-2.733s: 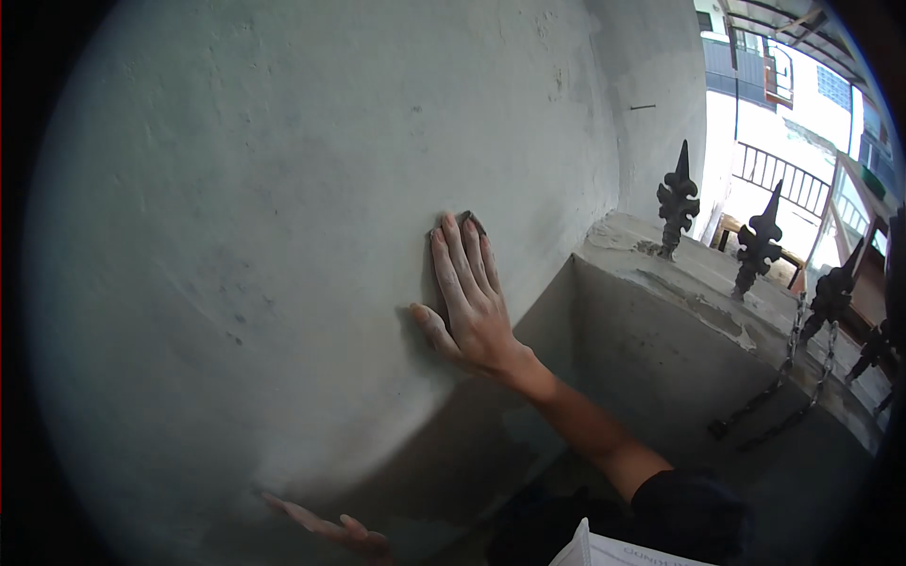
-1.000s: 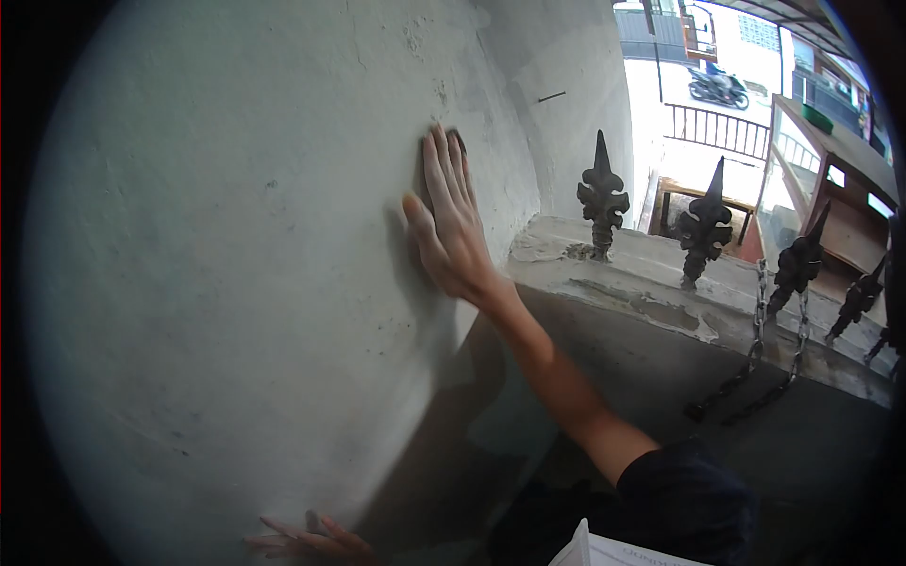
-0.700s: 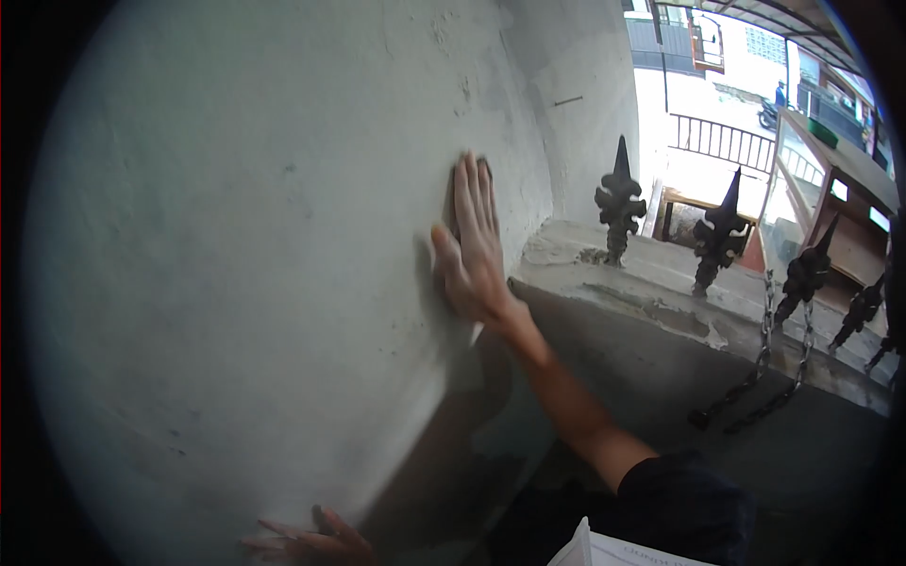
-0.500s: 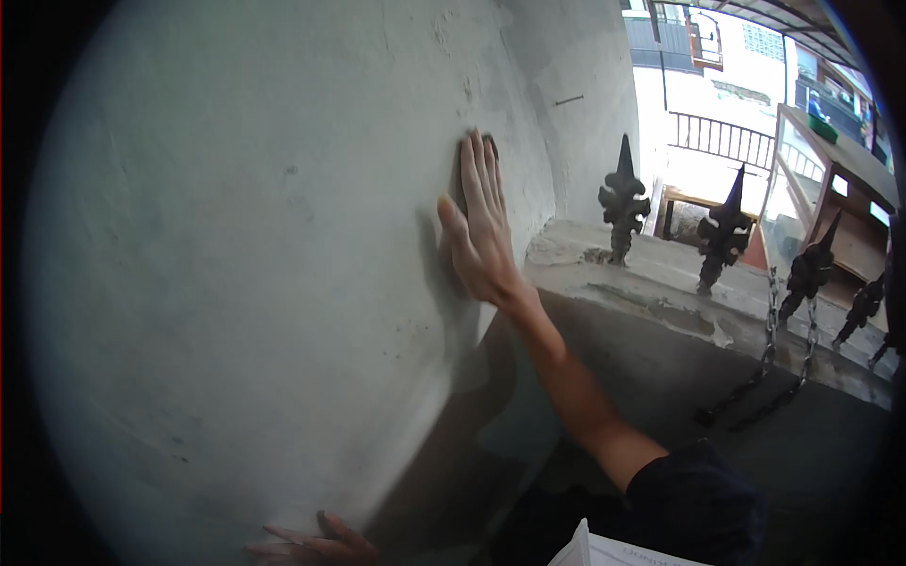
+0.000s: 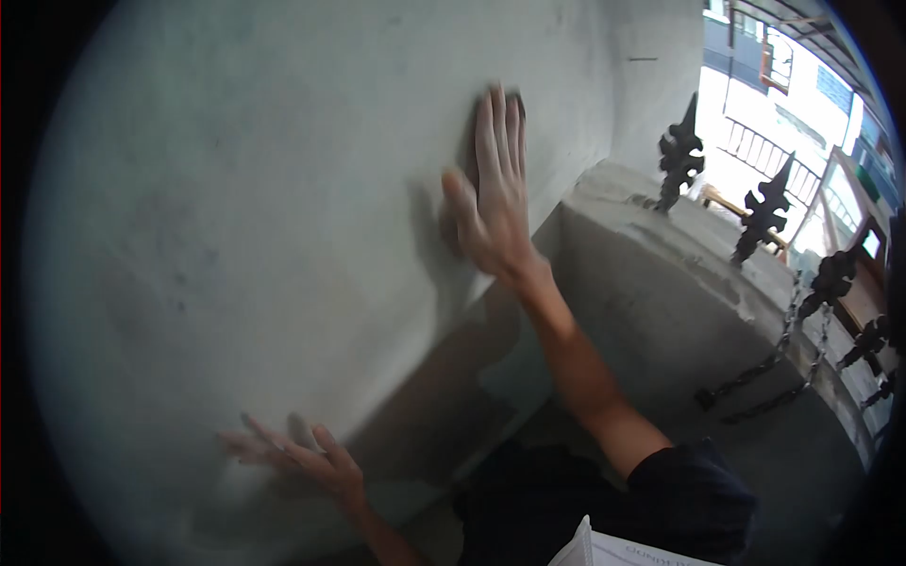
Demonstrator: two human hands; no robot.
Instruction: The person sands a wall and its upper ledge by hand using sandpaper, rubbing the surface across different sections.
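My right hand (image 5: 495, 189) lies along the grey plastered wall (image 5: 302, 236), its fingers extended upward and the thumb apart. Beneath those fingers is a thin dark sheet (image 5: 517, 102), pressed toward the wall; only its edges show, and the hand hides the rest. Lower left, my left hand (image 5: 307, 457) has its fingers spread near the wall surface, with nothing visible in it. Whether its palm touches the wall I cannot tell.
To the right, a concrete ledge (image 5: 651, 231) carries several dark metal spikes (image 5: 681, 156) with a hanging chain (image 5: 791, 316). A nail (image 5: 643, 59) sticks out of the upper wall. White printed material (image 5: 623, 552) shows at the bottom edge.
The view has swung, shifting the ledge and spikes rightward. My right hand has gone higher along the wall with the dark sheet. My left hand and forearm have come further into view.
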